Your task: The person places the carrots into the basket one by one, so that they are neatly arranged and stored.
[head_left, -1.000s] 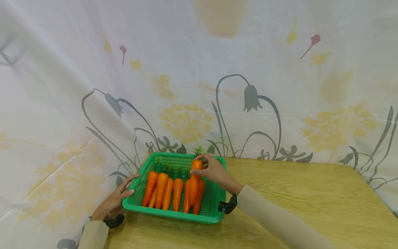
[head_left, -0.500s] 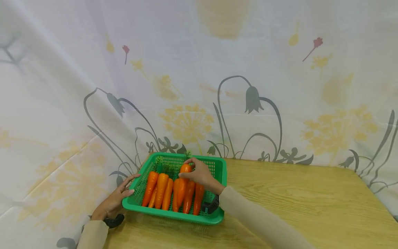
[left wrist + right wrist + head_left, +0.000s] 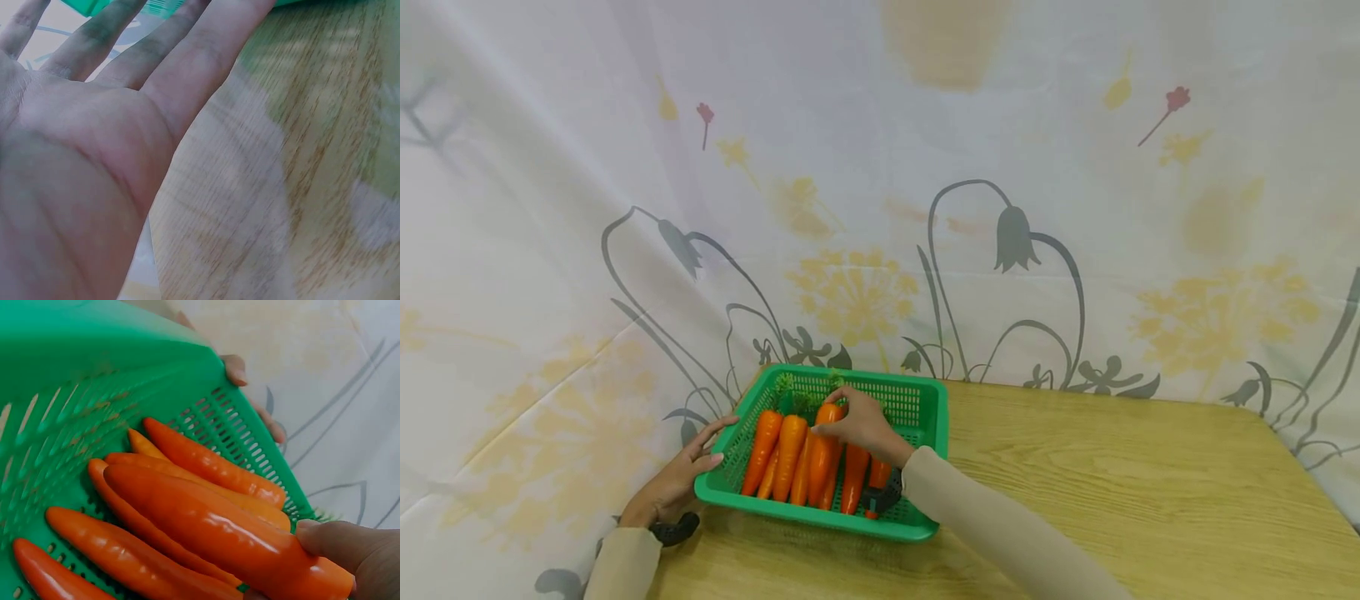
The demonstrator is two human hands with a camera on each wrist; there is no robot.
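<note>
Carrot (image 3: 824, 433) is in my right hand (image 3: 863, 425), pinched at the thick top end by thumb and fingertips (image 3: 340, 545), tip pointing back toward me. It's low over the row, lying on or just above the other carrots (image 3: 782, 458) directly under my palm; I can't tell whether its full weight is down yet. All of that sits inside the green basket (image 3: 917, 525), whose near rim is just under my right wrist. Status as I read it: the basket is mostly loaded, a row lies side by side with leafy ends away from me, and this one looks like the last piece going in. No loose carrots show on the wooden table (image 3: 1112, 475) to the right of my forearm. Left: seat it and let go. My left hand (image 3: 681, 483) is flat, fingers straight and spread, resting against the basket's left wall. Behind the basket, beyond my fingertips, hangs the flower-print curtain (image 3: 880, 183).
</note>
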